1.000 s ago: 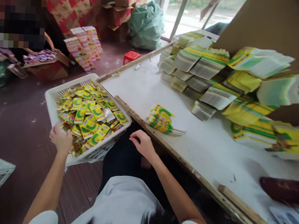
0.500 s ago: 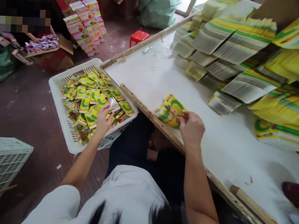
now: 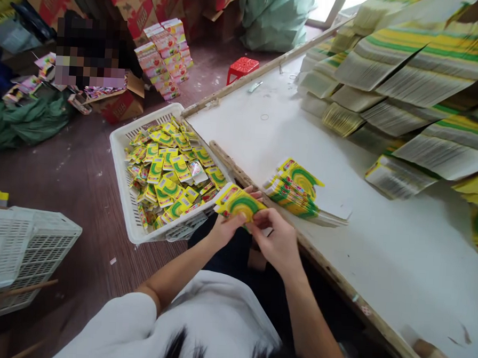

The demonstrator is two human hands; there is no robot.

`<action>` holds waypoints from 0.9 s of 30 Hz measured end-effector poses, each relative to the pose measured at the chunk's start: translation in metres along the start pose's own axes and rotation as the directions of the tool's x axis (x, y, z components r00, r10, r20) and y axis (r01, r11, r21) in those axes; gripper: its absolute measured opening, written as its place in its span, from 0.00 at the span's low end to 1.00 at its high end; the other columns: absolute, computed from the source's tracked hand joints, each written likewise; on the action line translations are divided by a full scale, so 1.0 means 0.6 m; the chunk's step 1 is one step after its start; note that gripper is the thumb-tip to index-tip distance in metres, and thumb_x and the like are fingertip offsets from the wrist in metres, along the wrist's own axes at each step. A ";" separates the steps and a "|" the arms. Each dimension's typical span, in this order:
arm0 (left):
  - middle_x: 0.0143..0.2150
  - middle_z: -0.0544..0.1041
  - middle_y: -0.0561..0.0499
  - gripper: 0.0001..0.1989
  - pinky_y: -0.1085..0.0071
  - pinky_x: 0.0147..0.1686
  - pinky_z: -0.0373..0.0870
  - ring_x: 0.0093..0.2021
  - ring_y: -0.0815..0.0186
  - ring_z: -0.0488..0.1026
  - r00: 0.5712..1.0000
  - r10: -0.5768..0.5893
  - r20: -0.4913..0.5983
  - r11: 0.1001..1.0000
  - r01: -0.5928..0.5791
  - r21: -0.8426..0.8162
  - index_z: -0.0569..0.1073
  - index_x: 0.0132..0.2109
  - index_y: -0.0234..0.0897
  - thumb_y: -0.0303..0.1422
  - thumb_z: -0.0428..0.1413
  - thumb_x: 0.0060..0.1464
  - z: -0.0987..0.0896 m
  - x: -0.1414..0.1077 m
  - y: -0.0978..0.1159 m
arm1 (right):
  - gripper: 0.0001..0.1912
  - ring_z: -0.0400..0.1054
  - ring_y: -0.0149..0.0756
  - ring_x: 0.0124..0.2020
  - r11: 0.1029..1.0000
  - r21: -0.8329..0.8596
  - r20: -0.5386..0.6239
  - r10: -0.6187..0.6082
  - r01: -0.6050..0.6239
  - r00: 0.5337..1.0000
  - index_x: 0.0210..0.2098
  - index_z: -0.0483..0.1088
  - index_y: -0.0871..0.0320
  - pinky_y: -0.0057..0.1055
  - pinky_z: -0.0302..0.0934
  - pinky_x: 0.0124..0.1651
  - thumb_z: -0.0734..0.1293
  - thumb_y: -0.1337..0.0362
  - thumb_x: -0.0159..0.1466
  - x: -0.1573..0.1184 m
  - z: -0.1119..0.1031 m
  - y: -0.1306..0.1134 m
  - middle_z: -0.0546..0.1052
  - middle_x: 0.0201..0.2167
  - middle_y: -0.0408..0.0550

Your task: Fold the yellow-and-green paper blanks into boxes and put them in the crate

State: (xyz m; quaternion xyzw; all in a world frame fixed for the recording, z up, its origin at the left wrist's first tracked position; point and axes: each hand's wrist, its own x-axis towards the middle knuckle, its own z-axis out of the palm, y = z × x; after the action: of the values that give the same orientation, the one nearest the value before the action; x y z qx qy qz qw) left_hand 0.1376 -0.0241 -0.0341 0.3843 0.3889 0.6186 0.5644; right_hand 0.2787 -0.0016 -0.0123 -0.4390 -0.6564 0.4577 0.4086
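Both hands have come together since the earlier frame: my right hand (image 3: 278, 237) has left the fanned stack (image 3: 294, 190) on the white tabletop (image 3: 261, 135), and my left hand (image 3: 225, 229) has left the area over the basket (image 3: 122, 199). The yellow packet (image 3: 238, 201) is now raised between them, in front of the table edge. It is flat and glossy, yellow with curved green bands around a yellow centre, and carries small red and white print near its outer end. Its long axis runs obliquely, from upper left to lower right; the outer end points toward the basket, the near end toward my right hand. My left thumb presses on its face, with fingers of that hand visible beyond its far edge; my right thumb and fingers pinch its right end. Whether a second layer lies beneath cannot be told. Loose yellow packs (image 3: 166, 188) fill the basket at left. Thick stacks (image 3: 400, 75) stand at the right of the tabletop, and a red stool (image 3: 244, 67) stands beyond it.
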 end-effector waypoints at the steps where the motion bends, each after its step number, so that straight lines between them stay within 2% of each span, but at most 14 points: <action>1: 0.45 0.80 0.41 0.30 0.52 0.49 0.76 0.52 0.50 0.76 0.999 -0.025 -0.036 0.998 0.023 -0.066 0.76 0.50 0.38 0.59 0.57 0.53 0.011 0.003 -0.003 | 0.13 0.69 0.34 0.24 0.997 0.062 0.010 0.049 -0.049 0.999 0.31 0.70 0.54 0.31 0.68 0.29 0.74 0.54 0.58 -0.007 0.015 0.004 0.76 0.25 0.43; 4: 0.41 0.80 0.40 0.34 0.52 0.44 0.77 0.50 0.49 0.77 0.986 -0.052 -0.157 0.994 0.037 -0.098 0.75 0.49 0.39 0.63 0.51 0.53 0.027 0.008 -0.005 | 0.17 0.68 0.33 0.24 0.960 0.206 0.014 0.188 -0.187 0.982 0.30 0.72 0.56 0.31 0.67 0.28 0.76 0.51 0.54 -0.019 0.043 0.023 0.77 0.25 0.44; 6: 0.39 0.79 0.41 0.35 0.54 0.43 0.77 0.48 0.50 0.77 0.973 -0.038 -0.226 0.998 0.026 -0.052 0.75 0.47 0.39 0.65 0.50 0.52 0.028 0.007 -0.004 | 0.18 0.67 0.33 0.24 0.916 0.314 0.087 0.234 -0.250 0.968 0.27 0.72 0.56 0.31 0.66 0.29 0.77 0.50 0.52 -0.022 0.048 0.034 0.75 0.24 0.44; 9: 0.36 0.77 0.43 0.35 0.56 0.40 0.76 0.43 0.53 0.77 0.963 0.001 -0.269 1.000 -0.008 -0.024 0.75 0.45 0.39 0.65 0.48 0.52 0.023 0.003 -0.005 | 0.19 0.67 0.33 0.26 0.817 0.467 0.275 0.231 -0.340 0.933 0.27 0.71 0.56 0.31 0.65 0.31 0.76 0.49 0.53 -0.025 0.049 0.042 0.73 0.24 0.42; 11: 0.35 0.76 0.44 0.33 0.58 0.41 0.74 0.41 0.55 0.77 0.966 0.027 -0.259 1.000 -0.029 -0.004 0.74 0.43 0.39 0.64 0.49 0.53 0.020 0.002 -0.008 | 0.17 0.66 0.32 0.27 0.815 0.468 0.327 0.200 -0.342 0.924 0.28 0.71 0.56 0.32 0.65 0.32 0.75 0.50 0.55 -0.027 0.050 0.044 0.72 0.25 0.42; 12: 0.34 0.75 0.45 0.31 0.58 0.42 0.74 0.40 0.57 0.76 0.964 0.046 -0.261 0.999 -0.043 0.015 0.74 0.42 0.39 0.64 0.50 0.53 0.019 0.003 -0.011 | 0.16 0.66 0.33 0.27 0.848 0.434 0.302 0.182 -0.305 0.936 0.28 0.72 0.56 0.32 0.65 0.33 0.75 0.51 0.55 -0.029 0.052 0.045 0.72 0.26 0.42; 14: 0.34 0.73 0.47 0.29 0.60 0.45 0.73 0.39 0.60 0.74 0.950 0.088 -0.300 0.996 -0.074 0.059 0.73 0.41 0.39 0.62 0.53 0.53 0.016 0.006 -0.017 | 0.13 0.67 0.34 0.30 0.924 0.326 0.175 0.151 -0.202 0.973 0.31 0.72 0.56 0.34 0.66 0.36 0.74 0.54 0.56 -0.032 0.055 0.047 0.73 0.29 0.43; 15: 0.33 0.72 0.48 0.28 0.61 0.46 0.72 0.38 0.61 0.72 0.937 0.108 -0.331 0.993 -0.087 0.078 0.73 0.41 0.40 0.61 0.53 0.53 0.015 0.007 -0.019 | 0.12 0.68 0.35 0.32 0.947 0.279 0.098 0.138 -0.161 0.986 0.35 0.73 0.55 0.35 0.67 0.38 0.74 0.56 0.57 -0.035 0.057 0.048 0.74 0.30 0.44; 17: 0.33 0.71 0.49 0.28 0.63 0.46 0.71 0.36 0.64 0.70 0.915 0.133 -0.380 0.990 -0.101 0.103 0.72 0.42 0.40 0.61 0.54 0.54 0.013 0.010 -0.022 | 0.18 0.71 0.37 0.35 0.965 0.233 0.003 0.119 -0.116 0.993 0.45 0.71 0.54 0.37 0.69 0.42 0.74 0.59 0.57 -0.038 0.060 0.051 0.76 0.34 0.44; 19: 0.35 0.71 0.50 0.30 0.64 0.46 0.70 0.36 0.65 0.69 0.921 0.140 -0.363 0.987 -0.103 0.121 0.72 0.44 0.41 0.64 0.54 0.51 0.012 0.010 -0.023 | 0.21 0.72 0.37 0.35 0.969 0.232 0.007 0.090 -0.089 0.996 0.50 0.69 0.52 0.38 0.70 0.43 0.73 0.60 0.59 -0.040 0.059 0.054 0.76 0.34 0.44; 23: 0.38 0.73 0.46 0.45 0.62 0.43 0.72 0.42 0.58 0.72 0.961 0.117 -0.252 0.993 -0.105 0.061 0.72 0.46 0.41 0.75 0.44 0.41 0.013 0.007 -0.024 | 0.13 0.71 0.36 0.34 0.962 0.267 -0.005 0.065 -0.061 0.998 0.47 0.71 0.52 0.35 0.70 0.38 0.70 0.60 0.63 -0.038 0.054 0.059 0.74 0.33 0.44; 25: 0.37 0.73 0.46 0.47 0.62 0.41 0.72 0.43 0.57 0.72 0.961 0.097 -0.258 0.995 -0.088 0.048 0.72 0.47 0.41 0.76 0.39 0.41 0.014 0.006 -0.027 | 0.12 0.70 0.35 0.34 0.949 0.308 -0.017 0.078 -0.069 0.997 0.46 0.71 0.53 0.32 0.69 0.35 0.69 0.60 0.63 -0.040 0.057 0.057 0.72 0.34 0.44; 27: 0.36 0.72 0.47 0.45 0.64 0.39 0.71 0.39 0.60 0.71 0.944 0.104 -0.314 0.993 -0.082 0.083 0.72 0.47 0.41 0.74 0.39 0.44 0.011 0.006 -0.031 | 0.12 0.69 0.35 0.34 0.943 0.325 0.013 0.067 -0.068 0.998 0.48 0.71 0.53 0.32 0.68 0.35 0.68 0.59 0.64 -0.045 0.066 0.052 0.72 0.34 0.45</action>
State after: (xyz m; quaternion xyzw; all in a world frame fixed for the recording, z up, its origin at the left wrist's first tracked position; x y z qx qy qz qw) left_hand 0.1507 -0.0188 -0.0483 0.3167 0.4770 0.6845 0.4512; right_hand 0.2554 -0.0308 -0.0559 -0.3874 -0.5568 0.5737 0.4591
